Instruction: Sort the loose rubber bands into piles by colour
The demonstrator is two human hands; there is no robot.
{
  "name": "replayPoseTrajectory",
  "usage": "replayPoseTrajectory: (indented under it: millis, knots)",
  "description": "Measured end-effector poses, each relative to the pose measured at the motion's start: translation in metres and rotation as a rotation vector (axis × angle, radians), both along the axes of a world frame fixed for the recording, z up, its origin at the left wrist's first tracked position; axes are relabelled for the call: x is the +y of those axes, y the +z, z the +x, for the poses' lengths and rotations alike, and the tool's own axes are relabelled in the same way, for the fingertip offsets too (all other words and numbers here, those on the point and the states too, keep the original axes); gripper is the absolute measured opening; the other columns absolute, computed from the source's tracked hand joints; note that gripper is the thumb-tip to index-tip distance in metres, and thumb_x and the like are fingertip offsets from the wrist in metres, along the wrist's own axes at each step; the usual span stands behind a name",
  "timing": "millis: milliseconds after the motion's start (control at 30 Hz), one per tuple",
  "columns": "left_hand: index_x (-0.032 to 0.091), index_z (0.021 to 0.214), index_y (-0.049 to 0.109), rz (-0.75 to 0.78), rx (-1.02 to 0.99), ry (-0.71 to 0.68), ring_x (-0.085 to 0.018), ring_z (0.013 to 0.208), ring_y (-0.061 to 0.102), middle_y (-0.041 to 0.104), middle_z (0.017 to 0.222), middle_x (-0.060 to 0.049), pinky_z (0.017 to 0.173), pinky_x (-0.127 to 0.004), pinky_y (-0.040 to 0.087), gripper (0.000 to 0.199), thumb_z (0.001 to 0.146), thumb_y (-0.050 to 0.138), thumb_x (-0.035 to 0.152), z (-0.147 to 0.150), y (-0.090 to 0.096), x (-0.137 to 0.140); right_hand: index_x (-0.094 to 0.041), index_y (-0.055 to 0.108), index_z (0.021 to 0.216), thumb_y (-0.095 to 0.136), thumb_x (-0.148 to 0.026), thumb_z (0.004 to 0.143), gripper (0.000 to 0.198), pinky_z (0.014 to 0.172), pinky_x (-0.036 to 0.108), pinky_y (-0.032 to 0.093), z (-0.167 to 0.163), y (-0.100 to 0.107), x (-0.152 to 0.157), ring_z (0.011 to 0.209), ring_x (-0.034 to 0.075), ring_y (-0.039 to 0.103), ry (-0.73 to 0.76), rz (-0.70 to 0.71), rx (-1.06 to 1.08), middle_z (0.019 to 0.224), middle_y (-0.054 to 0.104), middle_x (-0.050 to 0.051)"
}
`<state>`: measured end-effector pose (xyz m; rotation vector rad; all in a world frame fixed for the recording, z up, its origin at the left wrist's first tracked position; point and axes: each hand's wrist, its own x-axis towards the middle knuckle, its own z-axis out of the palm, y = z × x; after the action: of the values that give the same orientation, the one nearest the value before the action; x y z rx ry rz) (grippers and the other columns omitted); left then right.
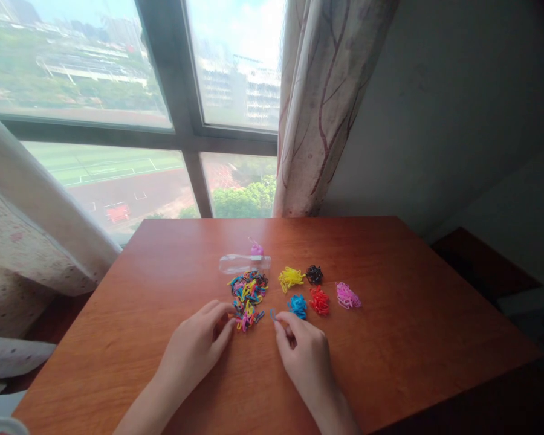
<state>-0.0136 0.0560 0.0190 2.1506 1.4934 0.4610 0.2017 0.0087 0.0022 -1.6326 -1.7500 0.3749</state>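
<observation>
A mixed heap of small coloured rubber bands (247, 296) lies near the middle of the wooden table. At its left edge rests my left hand (204, 332), its thumb and fingers slightly apart and touching the bands. Just right of the heap, my right hand (306, 347) pinches one blue rubber band (272, 314) between thumb and forefinger. Sorted by colour, a blue pile (298, 306) sits beside my right fingertips, with a red pile (319, 301), a yellow pile (291, 278), a black pile (314, 275) and a pink pile (348, 295) around it.
Behind the heap a clear plastic bottle (240, 263) lies on its side, a purple cap-like piece (256, 248) by its neck. The table (390, 338) reaches a window (181, 139) and curtains (308, 121). Part of a white round rim (2, 426) shows at lower left.
</observation>
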Motion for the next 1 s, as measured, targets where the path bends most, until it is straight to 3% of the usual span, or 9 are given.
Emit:
replayPoseTrajectory:
  millis: [233,600,767,1000]
  knots:
    - [0.026,0.100,0.064,-0.025,0.041,-0.001,-0.017,0.081,0.064,0.066,0.092,-0.001,0.072,-0.026,0.045,0.023,0.093,0.044,0.033,0.001,0.002,0.000,-0.020,0.068,0.092,0.045,-0.028,0.097,0.025,0.061,0.023,0.042,0.040,-0.008,-0.003,0.062,0.015,0.065,-0.094,0.026,-0.107,0.073,0.070,0.003]
    - [0.025,0.100,0.063,-0.030,0.053,-0.001,-0.017,0.078,0.062,0.064,0.089,-0.001,0.069,-0.026,0.044,0.024,0.094,0.042,0.035,0.001,0.003,0.000,-0.020,0.069,0.094,0.044,-0.029,0.097,0.027,0.060,0.023,0.042,0.045,-0.009,-0.004,0.060,0.016,0.065,-0.148,0.036,-0.172,0.071,0.070,0.004]
    - [0.025,0.099,0.064,-0.028,0.048,-0.001,-0.017,0.077,0.061,0.064,0.088,-0.001,0.068,-0.026,0.044,0.024,0.094,0.043,0.035,0.002,0.003,-0.001,-0.020,0.069,0.095,0.044,-0.028,0.097,0.026,0.062,0.023,0.043,0.037,-0.004,-0.005,0.063,0.016,0.066,-0.144,0.052,-0.129,0.074,0.070,0.004]
    - [0.026,0.096,0.064,-0.012,0.017,-0.020,-0.017,0.079,0.063,0.066,0.090,-0.001,0.070,-0.025,0.044,0.020,0.092,0.046,0.032,0.001,0.003,-0.001,-0.023,0.066,0.089,0.049,-0.018,0.093,0.018,0.063,0.022,0.038,-0.008,0.000,-0.005,0.068,0.015,0.065,0.041,-0.031,-0.145,0.073,0.068,0.000]
